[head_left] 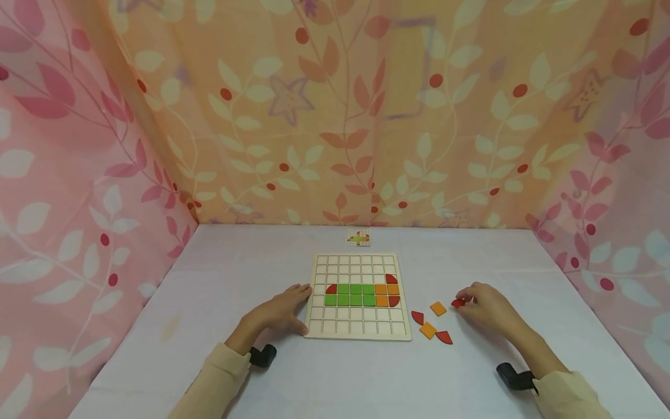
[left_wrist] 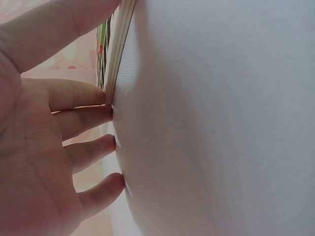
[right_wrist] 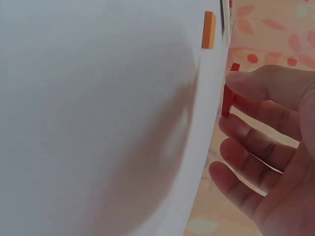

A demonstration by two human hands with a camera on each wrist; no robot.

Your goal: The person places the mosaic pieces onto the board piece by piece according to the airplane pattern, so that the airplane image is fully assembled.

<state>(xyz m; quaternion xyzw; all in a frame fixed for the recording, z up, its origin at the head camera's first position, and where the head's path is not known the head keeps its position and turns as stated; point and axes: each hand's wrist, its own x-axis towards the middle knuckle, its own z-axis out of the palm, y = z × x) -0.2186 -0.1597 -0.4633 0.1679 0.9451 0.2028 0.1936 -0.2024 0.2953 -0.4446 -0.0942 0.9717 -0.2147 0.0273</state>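
Note:
A square wooden grid board (head_left: 356, 329) lies on the table, with green square tiles (head_left: 356, 294) in two rows, orange squares (head_left: 381, 301) at their right, and red quarter-round tiles (head_left: 332, 289) at the corners. My left hand (head_left: 282, 308) rests at the board's left edge, thumb and fingertips touching it, fingers spread and nearly straight. Right of the board, my right hand (head_left: 488, 309) pinches a red quarter-round tile (right_wrist: 227, 102) between thumb and fingers, held just above the table in the right wrist view. Beside that hand lies a loose orange square tile (head_left: 438, 308).
Another orange square (head_left: 428, 330) and two red quarter-round tiles, one near the board (head_left: 417, 317) and one closer to me (head_left: 444, 337), lie loose. A small pattern card (head_left: 358, 238) sits behind the board. Patterned curtains (head_left: 335, 116) enclose the white table (head_left: 220, 256).

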